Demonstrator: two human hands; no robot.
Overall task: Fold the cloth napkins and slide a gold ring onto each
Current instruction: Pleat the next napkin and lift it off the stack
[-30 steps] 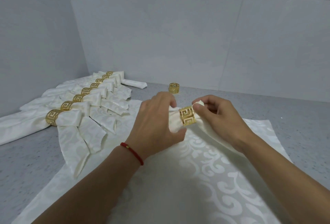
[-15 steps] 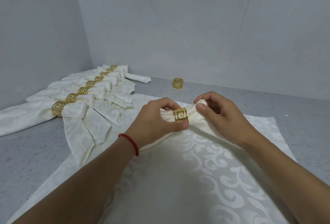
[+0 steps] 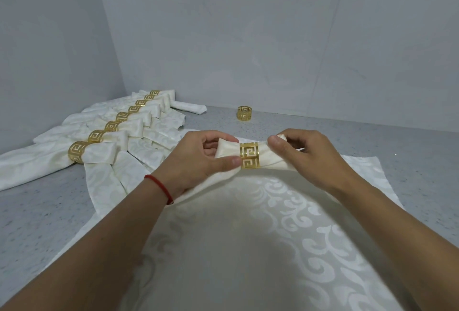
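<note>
I hold a folded cream napkin (image 3: 227, 150) level above the table with a gold ring (image 3: 249, 159) round its middle. My left hand (image 3: 198, 161) grips the napkin's left end, the thumb touching the ring's lower left edge. My right hand (image 3: 305, 156) pinches the right end of the napkin. A flat patterned cream napkin (image 3: 248, 248) lies spread under my arms. A spare gold ring (image 3: 245, 113) stands on the grey table near the back wall.
Several ringed napkins (image 3: 99, 147) lie in an overlapping row at the left, running toward the corner. A rolled napkin (image 3: 190, 107) lies beyond them. White walls close the back and left. Bare grey tabletop (image 3: 397, 142) shows at the right.
The ring has moved along the napkin toward its middle. My left hand has shifted left, showing the napkin's left end, and the napkin now sits level between both hands.
</note>
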